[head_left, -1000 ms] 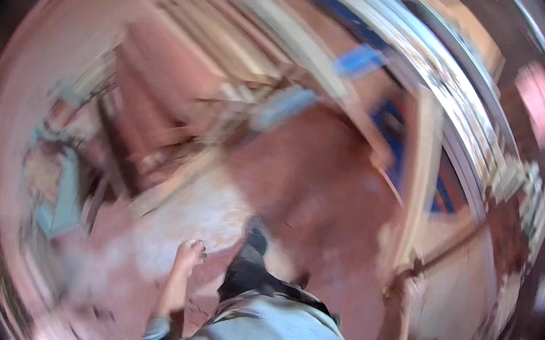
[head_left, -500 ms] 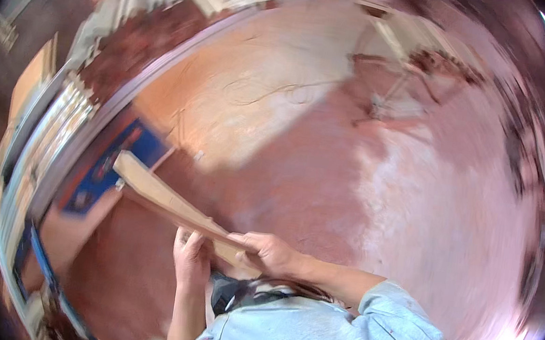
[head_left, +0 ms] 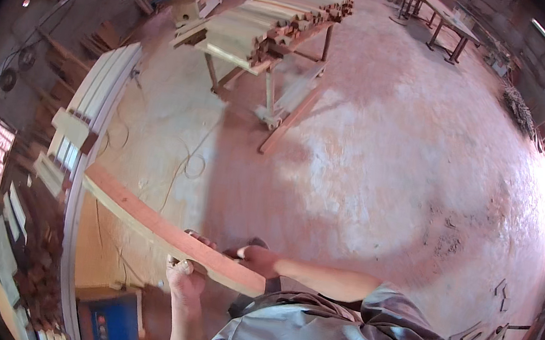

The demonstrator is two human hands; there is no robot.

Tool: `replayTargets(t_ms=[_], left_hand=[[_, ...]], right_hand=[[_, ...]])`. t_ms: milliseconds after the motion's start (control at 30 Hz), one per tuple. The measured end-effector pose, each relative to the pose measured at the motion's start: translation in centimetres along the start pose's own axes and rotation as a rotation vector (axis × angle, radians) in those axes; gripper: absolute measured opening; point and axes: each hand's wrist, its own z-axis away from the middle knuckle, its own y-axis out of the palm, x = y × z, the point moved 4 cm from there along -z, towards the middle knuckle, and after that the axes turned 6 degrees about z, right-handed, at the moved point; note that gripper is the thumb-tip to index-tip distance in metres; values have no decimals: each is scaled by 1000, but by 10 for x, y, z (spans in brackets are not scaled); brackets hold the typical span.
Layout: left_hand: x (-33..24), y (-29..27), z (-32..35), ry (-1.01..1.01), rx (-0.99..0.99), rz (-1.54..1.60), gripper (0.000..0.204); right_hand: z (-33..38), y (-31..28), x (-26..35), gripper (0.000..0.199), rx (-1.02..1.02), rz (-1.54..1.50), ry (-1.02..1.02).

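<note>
A long, slightly curved wooden board (head_left: 168, 226) slants across in front of me, its far end up to the left and its near end by my shirt. Its upper face is reddish and its side pale. My left hand (head_left: 186, 278) is closed around the board from the near side, thumb on the near edge and fingertips showing beyond the far edge. At the far edge, closer to the near end, my right hand (head_left: 256, 260) has its fingers curled against the board; part of its grip is hidden.
Many cut wooden pieces lie on a wooden stand (head_left: 269, 90) ahead. To the left runs a long light rail (head_left: 72, 240) with pale boards and stacked pieces beside it. A blue panel (head_left: 107, 324) is at lower left, and a thin cable (head_left: 187, 162) lies on the floor.
My view has swung, bringing the loaded stand closer to the middle and the blue panel to the lower left. The board has rolled, showing more of its reddish face; both hands stay at it.
</note>
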Motion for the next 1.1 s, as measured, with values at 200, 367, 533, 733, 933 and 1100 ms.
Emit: replayTargets(t_ms=[200, 367, 533, 733, 933, 1100], left_hand=[[35, -7, -171, 41, -139, -80, 50], [99, 49, -286, -150, -59, -253, 39], [153, 44, -409, -105, -82, -750, 48], [119, -179, -459, -14, -710, -743, 38], [207, -266, -329, -668, -1267, -1052, 15], [336, -211, -468, -872, -1060, -883, 13]], right_hand=[[-41, -160, -5, 52, -268, 95, -104], [-41, -264, 7, 54, -486, 113, -40], [-14, -385, -45, 51, -751, 60, 127], [8, -581, -117, 41, -1015, 167, 229], [-4, -790, -136, 38, -1098, 302, 281], [-41, -942, -125, 34, -1102, 393, 347]])
